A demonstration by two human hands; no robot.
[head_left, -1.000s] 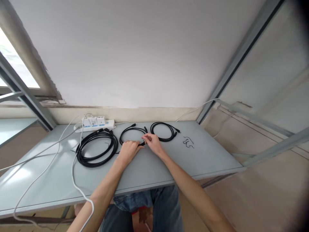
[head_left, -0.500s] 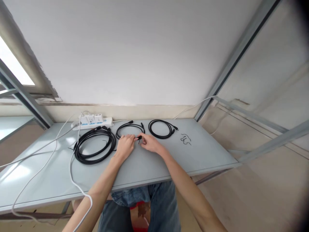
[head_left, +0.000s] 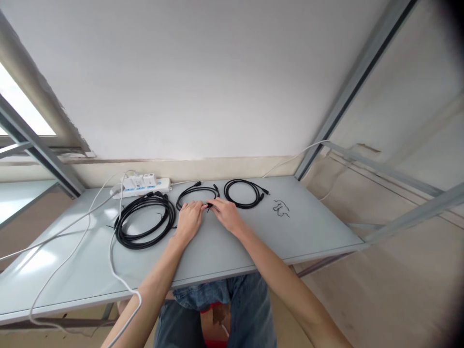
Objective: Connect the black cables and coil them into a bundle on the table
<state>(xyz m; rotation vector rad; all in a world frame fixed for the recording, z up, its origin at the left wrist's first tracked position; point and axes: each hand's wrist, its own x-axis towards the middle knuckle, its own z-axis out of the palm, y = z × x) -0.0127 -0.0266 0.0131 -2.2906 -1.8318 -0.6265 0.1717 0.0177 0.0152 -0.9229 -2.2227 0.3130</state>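
A coiled black cable [head_left: 190,189] lies on the grey tabletop, and both my hands are at its near side. My left hand [head_left: 191,220] is closed on the cable from the left. My right hand [head_left: 225,212] pinches at the same spot from the right, where a short black twist tie [head_left: 209,207] shows between the fingertips. A second coiled cable [head_left: 242,208] with connector ends lies to the right. The larger black coil [head_left: 137,245] rests left of my left hand.
Several loose black ties [head_left: 281,209] lie on the right of the table [head_left: 319,237]. A white power strip [head_left: 159,185] with plugged adapters stands at the back left. White cords [head_left: 110,261] run across the left side and over my left forearm. Metal uprights [head_left: 308,162] flank the table.
My right hand's fingers have shifted and flattened slightly over the tie. The whole view has moved a little. The coils stay in their places on the table.
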